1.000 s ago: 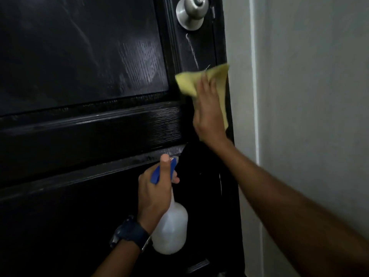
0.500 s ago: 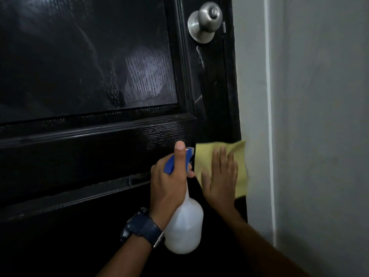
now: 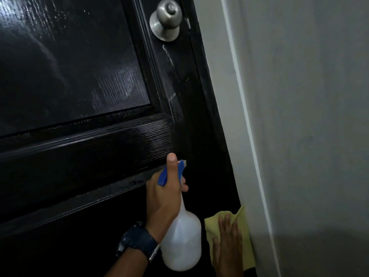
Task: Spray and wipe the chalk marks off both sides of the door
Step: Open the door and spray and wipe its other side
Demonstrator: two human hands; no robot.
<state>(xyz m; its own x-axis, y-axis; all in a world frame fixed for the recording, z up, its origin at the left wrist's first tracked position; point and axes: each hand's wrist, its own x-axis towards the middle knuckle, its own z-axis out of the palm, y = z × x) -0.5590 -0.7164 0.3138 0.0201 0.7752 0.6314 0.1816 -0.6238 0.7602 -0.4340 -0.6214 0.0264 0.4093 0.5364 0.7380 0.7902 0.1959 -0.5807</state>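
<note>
Fingers (image 3: pixel 227 226) of our right hand (image 3: pixel 226 250) lie straight and side by side, pressing a yellow cloth (image 3: pixel 212 226) flat against the black door (image 3: pixel 83 156) low down by its right edge, where the cloth also touches the white door frame (image 3: pixel 245 120). Just to its left, our left hand (image 3: pixel 163 198) grips the neck of a translucent white spray bottle (image 3: pixel 180 242), fingers curled round it and the thumb laid straight up along the blue trigger head (image 3: pixel 169 172), whose nozzle points toward the door. We wear a dark wristwatch (image 3: pixel 137 241) on that wrist. Farther up, the door's horizontal rail and the recessed panel shine with a wet, streaky sheen. Higher still, near the right edge, a faint pale chalk mark (image 3: pixel 168 55) runs down the stile right under the round silver doorknob (image 3: pixel 166 19). Beyond the frame stands a plain grey wall (image 3: pixel 309 116).
</note>
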